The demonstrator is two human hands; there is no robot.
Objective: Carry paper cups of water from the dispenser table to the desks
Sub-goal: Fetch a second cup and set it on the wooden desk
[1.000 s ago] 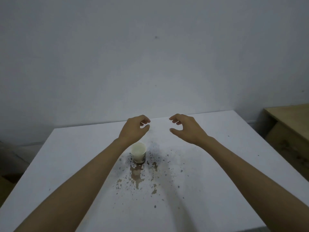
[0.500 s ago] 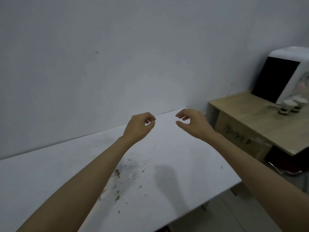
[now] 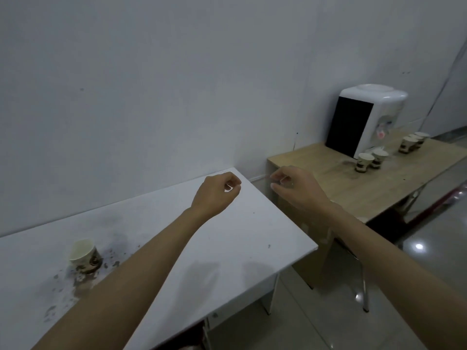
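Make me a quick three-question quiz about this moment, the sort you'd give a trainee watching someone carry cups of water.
1. True or false: the left hand is carrying a cup.
2. Where does the water dispenser stand? A) on the white desk B) on the wooden table C) on the floor
3. Fill in: the lone paper cup on the white desk stands among dark ____.

Key
1. False: both it and the right hand are empty, fingers loosely curled.
2. B, with more cups in front of it.
3. Stains or splashes, spread over the desktop around the cup.
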